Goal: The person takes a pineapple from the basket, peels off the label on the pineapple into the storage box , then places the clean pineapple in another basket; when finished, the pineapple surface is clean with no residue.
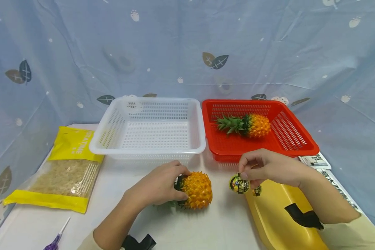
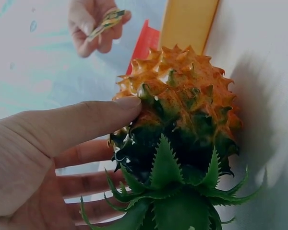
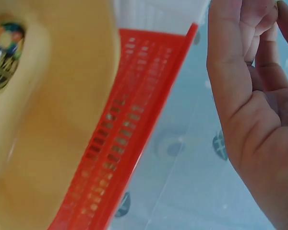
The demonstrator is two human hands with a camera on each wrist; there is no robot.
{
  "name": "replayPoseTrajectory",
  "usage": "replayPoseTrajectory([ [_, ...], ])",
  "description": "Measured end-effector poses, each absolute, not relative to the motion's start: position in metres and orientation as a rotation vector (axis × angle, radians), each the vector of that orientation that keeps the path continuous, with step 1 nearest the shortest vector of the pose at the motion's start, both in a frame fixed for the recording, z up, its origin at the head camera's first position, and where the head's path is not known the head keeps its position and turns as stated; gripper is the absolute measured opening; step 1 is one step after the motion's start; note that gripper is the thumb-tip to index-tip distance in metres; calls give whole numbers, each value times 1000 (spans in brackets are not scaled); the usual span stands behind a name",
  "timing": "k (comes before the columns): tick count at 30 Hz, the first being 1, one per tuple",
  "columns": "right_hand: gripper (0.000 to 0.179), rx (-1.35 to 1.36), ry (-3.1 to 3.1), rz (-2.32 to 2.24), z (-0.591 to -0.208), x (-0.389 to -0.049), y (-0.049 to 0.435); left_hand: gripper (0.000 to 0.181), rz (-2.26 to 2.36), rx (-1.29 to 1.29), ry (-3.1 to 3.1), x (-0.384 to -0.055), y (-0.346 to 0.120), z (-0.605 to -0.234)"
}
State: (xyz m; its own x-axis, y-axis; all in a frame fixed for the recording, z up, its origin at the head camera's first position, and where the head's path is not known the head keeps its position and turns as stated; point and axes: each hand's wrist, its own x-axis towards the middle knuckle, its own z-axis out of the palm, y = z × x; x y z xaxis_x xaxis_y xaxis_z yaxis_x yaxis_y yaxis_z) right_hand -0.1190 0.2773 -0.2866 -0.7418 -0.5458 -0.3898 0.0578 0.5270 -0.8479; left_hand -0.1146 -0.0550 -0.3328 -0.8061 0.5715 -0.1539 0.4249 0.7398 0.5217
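Observation:
My left hand (image 1: 157, 185) grips a small orange pineapple (image 1: 199, 191) lying on its side on the white table, its body toward the right. In the left wrist view, the thumb (image 2: 93, 117) presses the spiky skin just above the green crown (image 2: 177, 206), with the other fingers behind. My right hand (image 1: 270, 168) pinches a round dark sticker (image 1: 238, 184) between thumb and fingertips, above the table beside a yellow tray. Another sticker (image 1: 257, 190) shows at that tray, partly hidden by the hand. The right wrist view shows the right hand (image 3: 259, 91) with its sticker out of sight.
Behind stand a white basket (image 1: 156, 151) and a red basket (image 1: 228, 147) with another pineapple (image 1: 258, 125) in it. The yellow tray (image 1: 278, 222) is at front right. At left lie a yellow bag (image 1: 70, 173) and a purple-handled tool (image 1: 53, 244). Printed sheets (image 1: 315, 161) lie far right.

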Motion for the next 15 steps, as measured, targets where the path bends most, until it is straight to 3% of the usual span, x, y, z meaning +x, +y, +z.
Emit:
replayPoseTrajectory([
  [15,19,-336,2151,-1235,-314,-127,352,52,689,770,2629,-114,-53,-332],
])
